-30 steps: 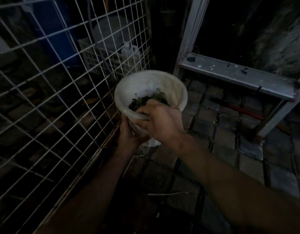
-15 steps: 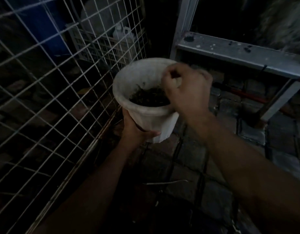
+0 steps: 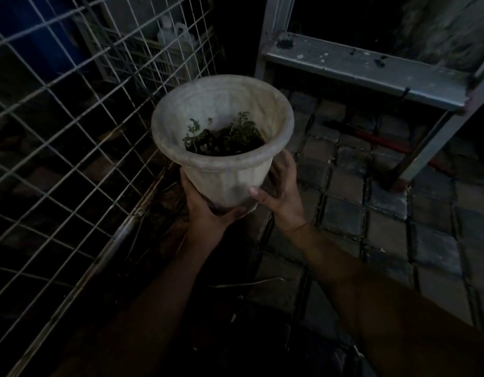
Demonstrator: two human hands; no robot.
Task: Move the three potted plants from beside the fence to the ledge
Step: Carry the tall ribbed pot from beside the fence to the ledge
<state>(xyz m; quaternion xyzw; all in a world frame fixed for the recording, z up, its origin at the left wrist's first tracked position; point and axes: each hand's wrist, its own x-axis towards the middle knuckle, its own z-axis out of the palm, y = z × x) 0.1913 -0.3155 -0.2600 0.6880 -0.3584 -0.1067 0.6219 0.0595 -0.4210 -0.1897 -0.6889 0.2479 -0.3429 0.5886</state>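
White pot [image 3: 230,170] is off the paving, just beside the wire fence [image 3: 72,148], left hand [image 3: 208,210] cupping the base to carry weight, right hand [image 3: 281,194] wrapped on its side steadying it, probably so the plant [image 3: 222,137] stays upright.

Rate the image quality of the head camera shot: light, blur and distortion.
Head view: very dim, with the lower frame and forearms nearly black. The white pot, held by the left hand and right hand, is the brightest thing and fairly sharp. The wire fence bows from wide-angle distortion; the top right corner is smeared.
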